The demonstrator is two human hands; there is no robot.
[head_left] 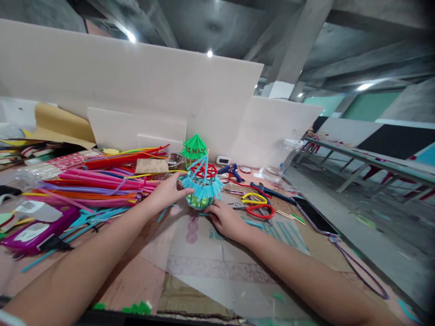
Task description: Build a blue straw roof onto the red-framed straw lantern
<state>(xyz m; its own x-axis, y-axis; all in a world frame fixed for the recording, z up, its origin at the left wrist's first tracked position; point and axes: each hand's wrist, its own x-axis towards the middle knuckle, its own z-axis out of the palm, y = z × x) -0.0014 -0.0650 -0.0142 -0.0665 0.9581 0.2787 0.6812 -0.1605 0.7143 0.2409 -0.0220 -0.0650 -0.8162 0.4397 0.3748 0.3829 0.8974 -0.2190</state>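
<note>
My left hand point(168, 192) and right hand point(226, 220) each have their grip closed around the small blue-fringed straw pavilion with red roof frame point(202, 185), which stands on the cardboard-covered worktop point(217, 262) just right of the heap of coloured drinking straws point(98, 181).

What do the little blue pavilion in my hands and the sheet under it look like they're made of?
Blue pavilion: apparently cut plastic drinking straws, glossy, matching the straw pile. Sheet: seemingly flattened cardboard, matte brown, faded print.

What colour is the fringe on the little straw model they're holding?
Light blue; the fringe rings the model under a red frame, seen in the head view.
</note>
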